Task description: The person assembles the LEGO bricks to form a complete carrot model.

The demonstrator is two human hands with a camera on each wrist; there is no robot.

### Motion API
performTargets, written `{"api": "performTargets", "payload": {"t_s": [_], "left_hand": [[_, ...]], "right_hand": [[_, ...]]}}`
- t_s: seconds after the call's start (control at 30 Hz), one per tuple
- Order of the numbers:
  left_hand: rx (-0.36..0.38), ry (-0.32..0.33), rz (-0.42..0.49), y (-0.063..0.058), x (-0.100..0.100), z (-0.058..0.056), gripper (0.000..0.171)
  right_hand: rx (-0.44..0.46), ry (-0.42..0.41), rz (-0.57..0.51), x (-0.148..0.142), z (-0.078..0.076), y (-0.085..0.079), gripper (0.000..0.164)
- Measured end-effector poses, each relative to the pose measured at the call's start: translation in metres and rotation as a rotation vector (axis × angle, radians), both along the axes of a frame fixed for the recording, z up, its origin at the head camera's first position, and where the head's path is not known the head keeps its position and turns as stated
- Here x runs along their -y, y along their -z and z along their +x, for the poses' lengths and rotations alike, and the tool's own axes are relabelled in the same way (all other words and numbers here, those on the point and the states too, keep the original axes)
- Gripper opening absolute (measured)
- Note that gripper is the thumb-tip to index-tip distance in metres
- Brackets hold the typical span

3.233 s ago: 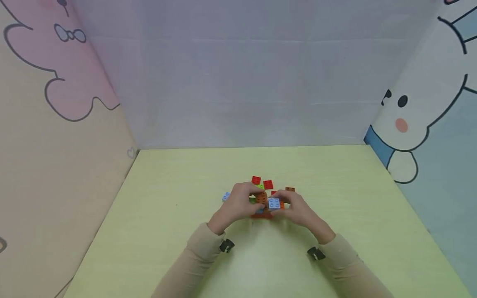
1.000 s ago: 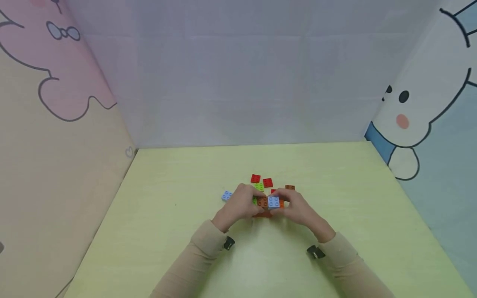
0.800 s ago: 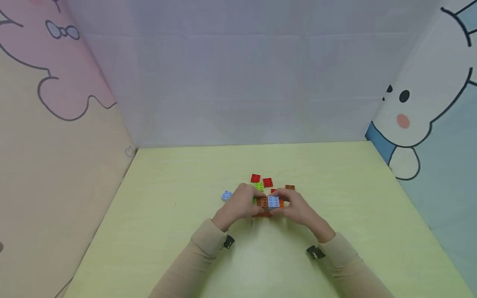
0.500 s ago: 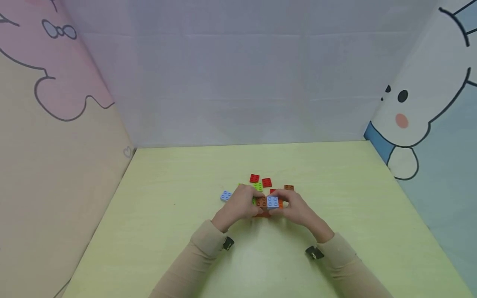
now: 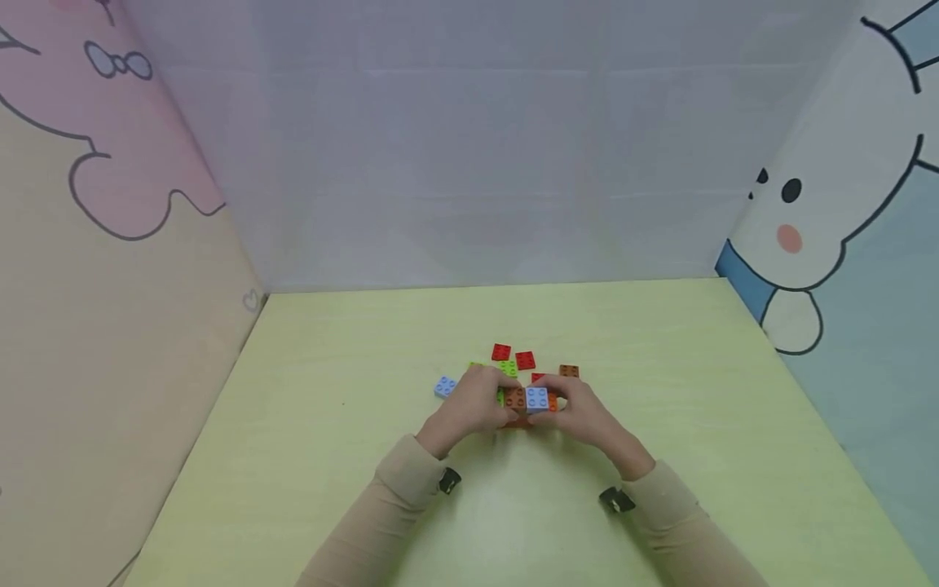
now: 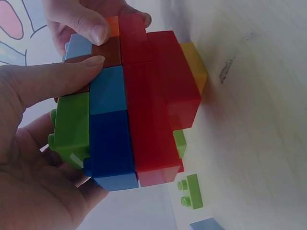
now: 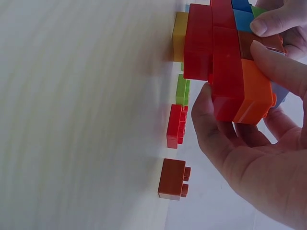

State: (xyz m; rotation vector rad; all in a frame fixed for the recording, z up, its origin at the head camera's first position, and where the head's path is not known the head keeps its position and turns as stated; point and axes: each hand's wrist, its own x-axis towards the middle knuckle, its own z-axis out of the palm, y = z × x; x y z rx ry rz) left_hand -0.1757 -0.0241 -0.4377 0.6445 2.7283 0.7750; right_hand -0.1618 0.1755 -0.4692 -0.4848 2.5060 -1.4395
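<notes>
A structure of stacked toy building bricks (image 6: pixel 148 120) stands on the table, with a yellow brick (image 6: pixel 194 67) at its base and red bricks above. In the head view a brown brick (image 5: pixel 515 399) sits at the top, side by side with a light blue brick (image 5: pixel 537 399). My left hand (image 5: pixel 473 401) pinches the brown brick between thumb and fingers, its palm beside a green brick (image 6: pixel 72 129). The light blue brick is pinched by my right hand (image 5: pixel 575 408). An orange brick (image 7: pixel 254 91) and a dark blue brick (image 6: pixel 112 143) form opposite ends of the layer beneath.
Behind the hands lie several loose bricks: red bricks (image 5: pixel 501 352), a lime green brick (image 5: pixel 508 368) and, at the right, a brown brick (image 5: pixel 568 371). Left of my left hand is a loose light blue brick (image 5: pixel 444 386). A pale wall backs the table (image 5: pixel 352 342).
About three seconds ago the brown brick in my left hand was tilted and apart from the light blue one; now it sits level against it. During the last second my hands hardly moved.
</notes>
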Motion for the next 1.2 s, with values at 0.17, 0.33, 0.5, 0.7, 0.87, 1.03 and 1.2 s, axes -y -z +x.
{"api": "performTargets", "payload": {"t_s": [0.17, 0.33, 0.5, 0.7, 0.87, 1.03, 1.2], "left_hand": [[-0.026, 0.006, -0.008, 0.004, 0.001, 0.004, 0.041], [-0.019, 0.016, 0.047, 0.008, 0.005, 0.008, 0.044], [-0.037, -0.013, 0.106, 0.008, 0.013, 0.009, 0.051], [-0.033, -0.081, 0.135, 0.003, 0.031, 0.008, 0.061], [-0.037, -0.144, 0.124, -0.002, 0.049, 0.007, 0.069], [-0.059, -0.181, 0.152, -0.002, 0.068, 0.003, 0.067], [-0.037, -0.225, 0.149, 0.003, 0.081, -0.005, 0.063]], "right_hand": [[0.012, 0.015, 0.0, 0.0, 0.002, 0.002, 0.032], [0.022, 0.033, 0.01, -0.002, 0.005, 0.003, 0.033], [0.023, 0.036, 0.019, -0.002, 0.005, 0.001, 0.033], [0.023, 0.036, 0.021, -0.002, 0.005, -0.001, 0.033], [0.024, 0.043, 0.028, -0.001, 0.005, -0.002, 0.034], [0.025, 0.039, 0.022, 0.0, 0.004, -0.003, 0.034], [0.026, 0.036, 0.018, 0.001, 0.004, -0.003, 0.035]]}}
